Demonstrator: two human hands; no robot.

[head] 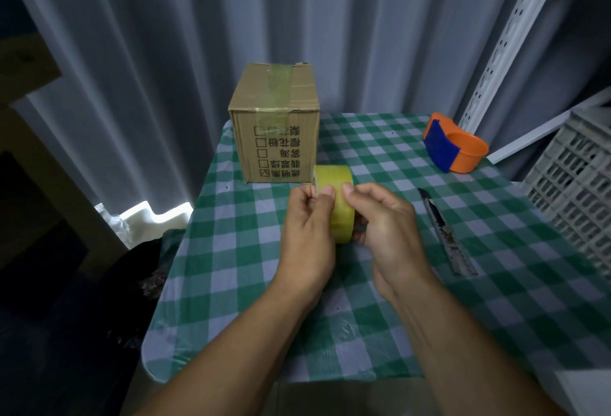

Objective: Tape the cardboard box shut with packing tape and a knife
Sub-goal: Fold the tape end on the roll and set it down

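A brown cardboard box (276,124) with printed characters stands at the far left of the table, a strip of tape running over its top and down the front. In front of it I hold a yellowish roll of packing tape (337,190) upright above the table. My left hand (307,227) pinches the roll's near edge with thumb and fingertips. My right hand (383,227) grips the roll from the right, thumb on top. A utility knife (444,233) lies on the cloth to the right of my hands.
A green-and-white checked cloth (231,250) covers the small table. An orange and blue tape dispenser (454,147) lies at the far right. A grey plastic crate (575,190) stands off the right edge. Corrugated metal wall behind; dark floor to the left.
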